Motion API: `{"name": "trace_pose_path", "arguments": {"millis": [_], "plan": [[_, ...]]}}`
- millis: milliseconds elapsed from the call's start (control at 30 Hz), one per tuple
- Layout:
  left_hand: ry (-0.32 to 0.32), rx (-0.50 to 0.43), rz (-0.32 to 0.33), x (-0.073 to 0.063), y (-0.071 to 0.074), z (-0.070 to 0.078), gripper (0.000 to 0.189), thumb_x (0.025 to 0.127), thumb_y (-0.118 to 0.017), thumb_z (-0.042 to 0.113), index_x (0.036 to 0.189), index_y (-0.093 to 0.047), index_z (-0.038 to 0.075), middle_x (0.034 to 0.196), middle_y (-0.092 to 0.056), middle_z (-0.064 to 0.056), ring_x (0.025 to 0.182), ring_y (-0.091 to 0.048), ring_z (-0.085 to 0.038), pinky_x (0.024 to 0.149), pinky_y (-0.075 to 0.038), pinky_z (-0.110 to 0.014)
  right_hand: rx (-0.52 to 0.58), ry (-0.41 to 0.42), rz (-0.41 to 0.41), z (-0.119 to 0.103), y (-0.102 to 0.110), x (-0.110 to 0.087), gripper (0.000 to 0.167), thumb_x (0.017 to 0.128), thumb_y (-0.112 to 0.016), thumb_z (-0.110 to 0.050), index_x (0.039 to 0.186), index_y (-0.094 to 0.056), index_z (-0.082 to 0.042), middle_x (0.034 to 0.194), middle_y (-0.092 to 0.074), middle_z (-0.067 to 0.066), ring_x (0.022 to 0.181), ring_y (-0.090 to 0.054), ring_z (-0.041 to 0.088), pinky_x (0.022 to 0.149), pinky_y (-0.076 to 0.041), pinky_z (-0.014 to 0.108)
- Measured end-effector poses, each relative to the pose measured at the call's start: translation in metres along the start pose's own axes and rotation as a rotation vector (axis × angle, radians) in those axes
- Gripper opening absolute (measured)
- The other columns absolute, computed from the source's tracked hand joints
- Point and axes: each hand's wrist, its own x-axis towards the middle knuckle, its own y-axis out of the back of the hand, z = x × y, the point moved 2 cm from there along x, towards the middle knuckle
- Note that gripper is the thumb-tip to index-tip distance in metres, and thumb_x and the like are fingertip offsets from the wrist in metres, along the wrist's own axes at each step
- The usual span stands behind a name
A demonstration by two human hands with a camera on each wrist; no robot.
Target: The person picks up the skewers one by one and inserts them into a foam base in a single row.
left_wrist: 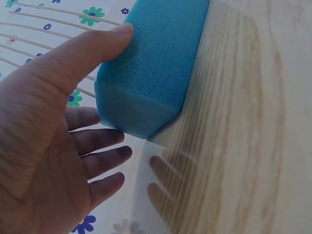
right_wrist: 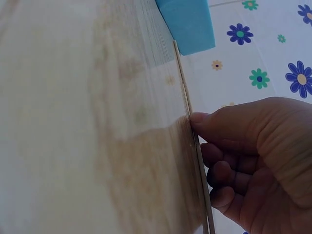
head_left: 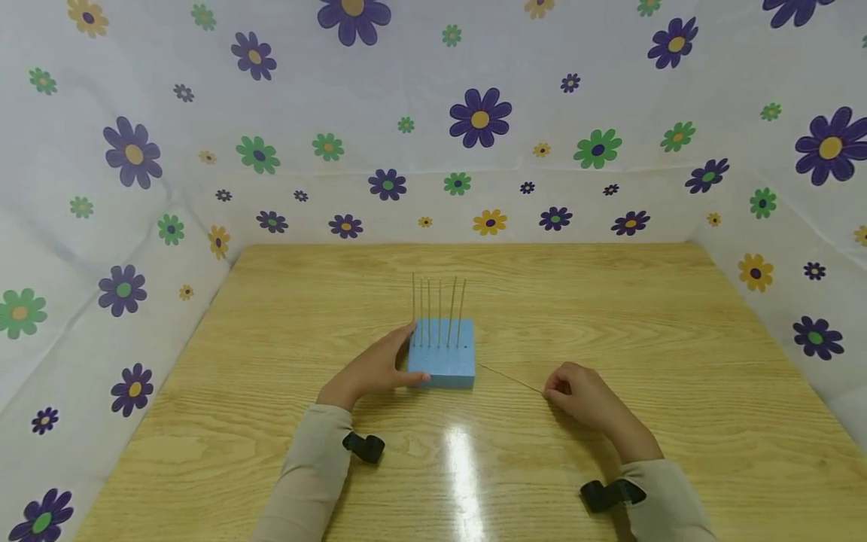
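A blue foam block (head_left: 442, 364) lies on the table with several thin wooden sticks (head_left: 439, 312) standing upright from its top in a row. A small dark hole shows at the right end of that row. My left hand (head_left: 375, 366) holds the block at its left side, the thumb (left_wrist: 114, 41) on the front face and the other fingers spread by the end. To the right of the block, my right hand (head_left: 585, 395) pinches a loose thin stick (right_wrist: 181, 68) between thumb and fingers. The stick slants low over the table, its far tip near the block's right side.
The wood-grain table (head_left: 284, 301) spreads around both hands. White cloth (head_left: 420, 83) printed with flowers rises at the back and both sides. A black strap with a small device (head_left: 366, 447) sits on the left wrist, another such device (head_left: 599, 496) on the right.
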Motion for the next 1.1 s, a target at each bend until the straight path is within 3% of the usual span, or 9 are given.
{"name": "trace_pose_path", "arguments": {"millis": [267,467,600,800,1100], "plan": [[0.005,-0.005,-0.001,-0.001,0.000,-0.001,0.102,0.080,-0.071,0.050,0.153,-0.011,0.014,0.157,-0.016,-0.007,0.143,-0.018,-0.026,0.113,-0.023,-0.046,-0.025,0.005,-0.028,-0.001,0.001,0.001,0.011,0.088,-0.065,-0.008,0.077,-0.063,-0.009,0.076,-0.055,-0.002,0.069,-0.047,0.010,0.061,-0.043,0.027],[0.000,-0.001,-0.002,-0.001,0.000,0.000,0.102,0.080,-0.070,0.051,0.153,-0.011,0.014,0.157,-0.016,-0.007,0.143,-0.019,-0.026,0.113,-0.023,-0.046,0.006,-0.052,-0.026,0.002,0.010,-0.001,0.010,0.091,-0.060,-0.009,0.083,-0.064,-0.008,0.074,-0.058,-0.002,0.064,-0.048,0.011,0.057,-0.043,0.027],[-0.001,0.002,0.003,-0.001,0.001,0.000,0.101,0.080,-0.071,0.050,0.153,-0.011,0.013,0.156,-0.017,-0.007,0.142,-0.019,-0.026,0.113,-0.024,-0.045,0.025,-0.055,0.057,0.001,0.018,-0.001,0.009,0.093,-0.059,-0.010,0.090,-0.065,-0.003,0.078,-0.060,0.001,0.065,-0.048,0.012,0.056,-0.042,0.026],[-0.003,0.005,0.002,-0.001,0.002,0.000,0.102,0.080,-0.071,0.051,0.153,-0.011,0.014,0.156,-0.017,-0.007,0.142,-0.019,-0.026,0.113,-0.024,-0.046,0.033,0.043,0.215,-0.004,0.026,0.002,0.011,0.092,-0.061,-0.005,0.097,-0.067,0.002,0.086,-0.064,0.006,0.067,-0.050,0.011,0.056,-0.045,0.024],[-0.007,0.011,-0.003,-0.001,0.002,0.001,0.102,0.080,-0.070,0.051,0.153,-0.011,0.014,0.156,-0.017,-0.007,0.142,-0.019,-0.026,0.112,-0.024,-0.046,0.100,0.146,0.323,-0.013,0.029,0.011,0.005,0.091,-0.060,-0.002,0.095,-0.063,0.000,0.080,-0.063,0.006,0.065,-0.054,0.007,0.055,-0.047,0.022]]}}
